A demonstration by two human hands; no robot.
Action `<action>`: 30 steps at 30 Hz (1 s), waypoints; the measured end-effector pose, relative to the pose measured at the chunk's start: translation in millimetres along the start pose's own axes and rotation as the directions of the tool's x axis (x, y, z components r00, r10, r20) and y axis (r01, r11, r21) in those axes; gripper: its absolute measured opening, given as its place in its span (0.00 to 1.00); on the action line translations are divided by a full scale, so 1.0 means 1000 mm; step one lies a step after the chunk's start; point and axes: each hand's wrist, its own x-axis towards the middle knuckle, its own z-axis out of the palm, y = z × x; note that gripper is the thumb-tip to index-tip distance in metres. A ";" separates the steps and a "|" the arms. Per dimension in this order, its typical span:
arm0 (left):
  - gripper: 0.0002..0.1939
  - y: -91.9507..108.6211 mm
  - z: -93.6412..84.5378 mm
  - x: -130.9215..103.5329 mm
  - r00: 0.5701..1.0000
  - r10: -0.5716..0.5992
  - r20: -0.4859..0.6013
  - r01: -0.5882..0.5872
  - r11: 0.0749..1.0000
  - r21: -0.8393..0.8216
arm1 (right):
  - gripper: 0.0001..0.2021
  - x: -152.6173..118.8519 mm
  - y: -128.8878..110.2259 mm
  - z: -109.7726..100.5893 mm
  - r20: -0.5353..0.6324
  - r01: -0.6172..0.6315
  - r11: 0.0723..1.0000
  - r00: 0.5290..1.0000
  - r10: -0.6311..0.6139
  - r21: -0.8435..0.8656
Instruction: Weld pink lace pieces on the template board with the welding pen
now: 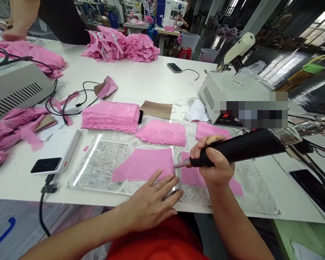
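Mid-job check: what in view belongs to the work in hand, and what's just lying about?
Likely in use:
Tool, in the right hand
Pink piece at the left hand
Marbled sheet beneath
Pink stack, probably

Apparently lying about:
Far phone
Crumpled paper
Brown card

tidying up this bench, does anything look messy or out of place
Yes: a curled pink-and-brown piece lies apart beside looping black cables, unlike the neat pink stack nearby, and loose string lies tangled beside the pale box. The flat pink piece at the left hand looks orderly.
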 end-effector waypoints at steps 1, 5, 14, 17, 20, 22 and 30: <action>0.21 0.000 0.000 0.000 1.000 -0.001 0.001 0.001 1.000 0.000 | 0.05 0.000 0.001 0.000 0.006 0.001 1.000 1.000 -0.001 0.000; 0.21 -0.001 0.000 0.000 1.000 0.001 0.014 -0.001 1.000 -0.004 | 0.05 -0.001 0.002 0.001 0.024 0.004 1.000 1.000 -0.004 0.001; 0.21 0.003 -0.001 -0.001 1.000 -0.028 -0.015 0.027 0.999 -0.045 | 0.04 -0.005 0.000 0.001 0.034 -0.010 0.999 0.999 0.012 -0.051; 0.20 -0.002 -0.008 -0.004 0.995 -0.079 -0.066 0.076 0.996 -0.052 | 0.04 -0.003 0.001 0.003 -0.026 0.019 0.999 0.999 -0.019 -0.035; 0.20 -0.019 -0.019 -0.014 0.968 -0.215 -0.128 0.217 0.976 0.005 | 0.05 0.001 0.004 0.012 -0.136 0.068 0.998 0.988 -0.068 -0.010; 0.19 -0.034 -0.024 -0.024 0.938 -0.301 -0.169 0.316 0.947 0.066 | 0.05 0.004 0.007 0.021 -0.182 0.094 0.995 0.979 -0.095 -0.012; 0.18 -0.063 -0.023 -0.058 0.899 -0.389 -0.202 0.421 0.895 0.147 | 0.05 0.012 0.027 0.049 -0.143 0.135 0.988 0.979 -0.145 -0.075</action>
